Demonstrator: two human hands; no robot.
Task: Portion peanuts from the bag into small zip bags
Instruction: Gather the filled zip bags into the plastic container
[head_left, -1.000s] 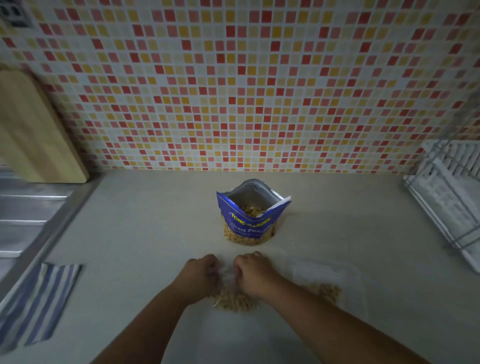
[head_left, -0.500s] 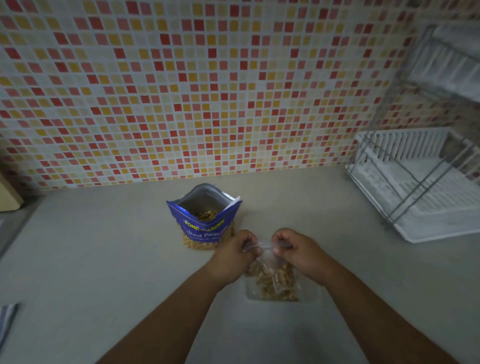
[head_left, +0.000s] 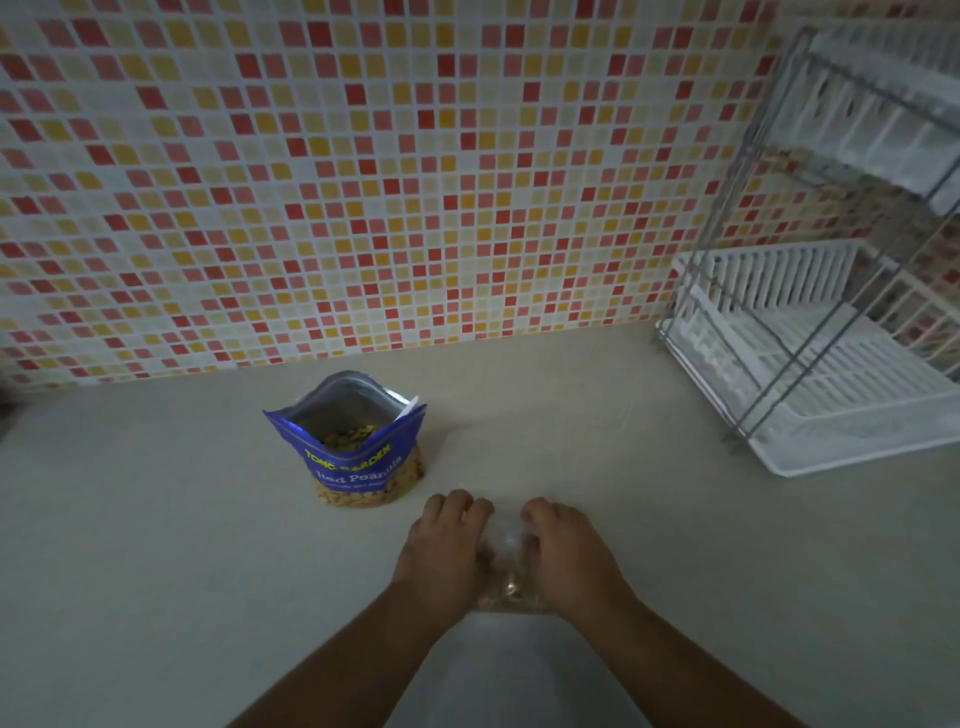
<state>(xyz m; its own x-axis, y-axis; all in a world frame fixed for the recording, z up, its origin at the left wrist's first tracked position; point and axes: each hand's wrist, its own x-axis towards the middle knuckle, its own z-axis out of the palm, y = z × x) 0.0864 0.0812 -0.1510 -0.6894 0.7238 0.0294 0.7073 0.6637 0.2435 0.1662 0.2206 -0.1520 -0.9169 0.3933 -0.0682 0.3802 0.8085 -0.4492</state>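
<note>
Your left hand (head_left: 445, 545) and right hand (head_left: 567, 552) rest close together on the counter (head_left: 156, 571), fingers curled down, gripping the small zip bag (head_left: 506, 577) of peanuts between them. The open peanut bag (head_left: 358, 462) stands just beyond, leftward; the dish rack (head_left: 831, 395) sits far right.

I see L hand (head_left: 441, 551) & R hand (head_left: 569, 558) resting on zip bag (head_left: 506, 577) w/ peanuts, near centre; open peanut bag (head_left: 358, 452) beyond, left.
</note>
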